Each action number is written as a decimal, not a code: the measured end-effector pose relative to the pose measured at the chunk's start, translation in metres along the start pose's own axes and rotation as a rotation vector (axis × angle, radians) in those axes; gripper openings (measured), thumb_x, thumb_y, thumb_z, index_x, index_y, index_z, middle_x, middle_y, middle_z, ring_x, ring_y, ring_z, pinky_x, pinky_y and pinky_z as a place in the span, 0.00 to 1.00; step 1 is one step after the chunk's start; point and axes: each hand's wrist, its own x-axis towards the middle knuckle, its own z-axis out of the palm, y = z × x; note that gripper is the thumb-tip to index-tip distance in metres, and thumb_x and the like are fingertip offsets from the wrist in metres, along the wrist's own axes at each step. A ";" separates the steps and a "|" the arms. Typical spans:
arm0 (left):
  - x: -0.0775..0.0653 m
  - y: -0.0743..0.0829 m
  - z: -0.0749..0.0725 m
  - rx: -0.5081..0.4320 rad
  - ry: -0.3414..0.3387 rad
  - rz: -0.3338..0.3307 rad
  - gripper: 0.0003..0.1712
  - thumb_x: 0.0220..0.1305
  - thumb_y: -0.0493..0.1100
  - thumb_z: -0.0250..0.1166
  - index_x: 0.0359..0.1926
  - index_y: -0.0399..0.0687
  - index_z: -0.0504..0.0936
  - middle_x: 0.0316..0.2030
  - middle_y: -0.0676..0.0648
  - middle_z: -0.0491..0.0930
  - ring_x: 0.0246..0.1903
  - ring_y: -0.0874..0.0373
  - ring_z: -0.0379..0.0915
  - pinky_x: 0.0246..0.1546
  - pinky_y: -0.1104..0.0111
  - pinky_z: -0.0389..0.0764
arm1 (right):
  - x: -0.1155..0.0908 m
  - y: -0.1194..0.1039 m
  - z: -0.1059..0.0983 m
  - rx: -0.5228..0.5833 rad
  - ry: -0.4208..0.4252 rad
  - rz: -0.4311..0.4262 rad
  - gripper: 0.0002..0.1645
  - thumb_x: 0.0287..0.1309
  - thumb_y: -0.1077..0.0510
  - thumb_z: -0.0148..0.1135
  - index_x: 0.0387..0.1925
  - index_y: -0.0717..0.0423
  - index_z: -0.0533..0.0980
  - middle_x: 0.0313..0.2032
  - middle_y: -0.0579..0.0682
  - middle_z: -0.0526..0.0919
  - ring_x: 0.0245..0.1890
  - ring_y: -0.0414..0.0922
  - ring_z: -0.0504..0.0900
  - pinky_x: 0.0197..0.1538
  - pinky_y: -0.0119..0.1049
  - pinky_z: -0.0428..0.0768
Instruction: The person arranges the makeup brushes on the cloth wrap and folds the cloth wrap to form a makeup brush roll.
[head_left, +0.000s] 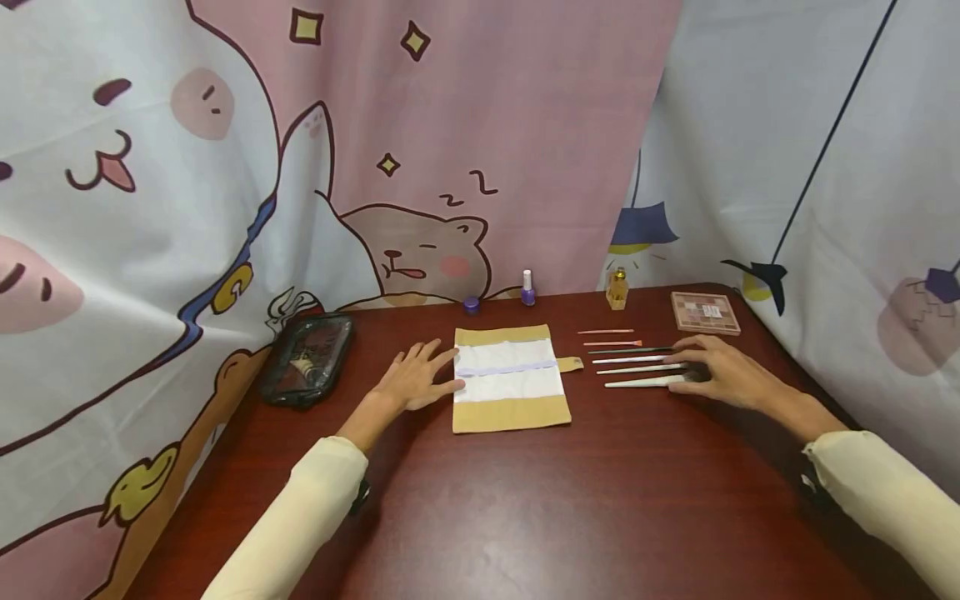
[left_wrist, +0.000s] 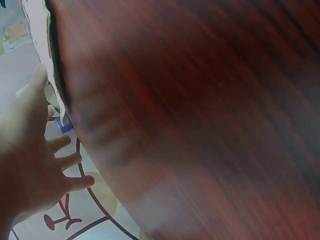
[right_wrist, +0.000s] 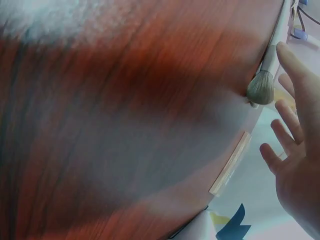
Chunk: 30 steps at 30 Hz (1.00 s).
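My left grip (head_left: 415,379) is spread wide at the left edge of a tan-and-white fabric case (head_left: 512,387), laid flat on the table (head_left: 487,508), while my right grip (head_left: 722,372), fingers loosely parted, sits at the bristle ends of white-handled brushes (head_left: 637,383) lined up beside the case's strap (head_left: 567,365). Whether it touches them, I cannot tell from here. A makeup palette (head_left: 705,313) lies beyond, near the curtain (head_left: 570,150).

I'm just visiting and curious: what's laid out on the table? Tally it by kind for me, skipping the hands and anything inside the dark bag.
Brushes: 6
Bottles: 2
Small jar: 1
Makeup palette: 1
Cloth wrap: 1
Dark bag: 1
Total: 12
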 end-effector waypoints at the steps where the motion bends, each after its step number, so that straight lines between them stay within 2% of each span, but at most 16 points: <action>1: 0.000 0.000 0.000 -0.001 -0.009 -0.001 0.46 0.70 0.77 0.52 0.81 0.63 0.60 0.80 0.41 0.55 0.77 0.38 0.51 0.71 0.36 0.56 | 0.000 0.001 0.000 -0.004 0.000 -0.006 0.26 0.47 0.48 0.85 0.48 0.53 0.88 0.51 0.56 0.82 0.53 0.58 0.77 0.53 0.60 0.72; 6: 0.001 0.000 0.001 -0.018 -0.043 0.000 0.45 0.71 0.76 0.51 0.81 0.64 0.61 0.80 0.40 0.54 0.77 0.37 0.50 0.72 0.36 0.55 | -0.001 0.003 -0.001 -0.015 -0.023 0.013 0.21 0.48 0.48 0.84 0.43 0.49 0.89 0.44 0.48 0.82 0.46 0.51 0.78 0.47 0.54 0.74; 14: 0.001 -0.002 0.006 -0.029 -0.066 0.002 0.45 0.71 0.76 0.51 0.81 0.66 0.60 0.80 0.39 0.54 0.77 0.37 0.50 0.70 0.37 0.59 | -0.001 0.003 -0.002 -0.014 -0.072 0.031 0.18 0.50 0.47 0.83 0.40 0.49 0.90 0.40 0.42 0.82 0.43 0.46 0.79 0.44 0.50 0.77; 23: -0.001 -0.001 0.008 -0.039 -0.068 -0.001 0.44 0.70 0.77 0.51 0.80 0.66 0.62 0.80 0.39 0.54 0.77 0.37 0.50 0.70 0.37 0.60 | 0.003 0.002 -0.006 -0.001 -0.142 0.065 0.13 0.52 0.47 0.82 0.38 0.45 0.89 0.40 0.41 0.83 0.43 0.45 0.79 0.44 0.47 0.78; 28: 0.000 -0.001 0.007 -0.046 -0.076 -0.005 0.44 0.70 0.77 0.52 0.80 0.67 0.62 0.80 0.39 0.54 0.77 0.36 0.50 0.70 0.36 0.60 | 0.003 0.001 -0.008 0.018 -0.168 0.101 0.15 0.52 0.47 0.82 0.39 0.47 0.89 0.42 0.44 0.87 0.44 0.46 0.81 0.47 0.49 0.79; 30: 0.000 -0.001 0.007 -0.051 -0.078 -0.006 0.44 0.70 0.77 0.52 0.80 0.67 0.62 0.80 0.38 0.53 0.77 0.36 0.50 0.69 0.36 0.60 | 0.003 0.001 -0.010 0.025 -0.174 0.124 0.16 0.52 0.47 0.82 0.41 0.47 0.89 0.42 0.45 0.88 0.41 0.43 0.80 0.45 0.46 0.78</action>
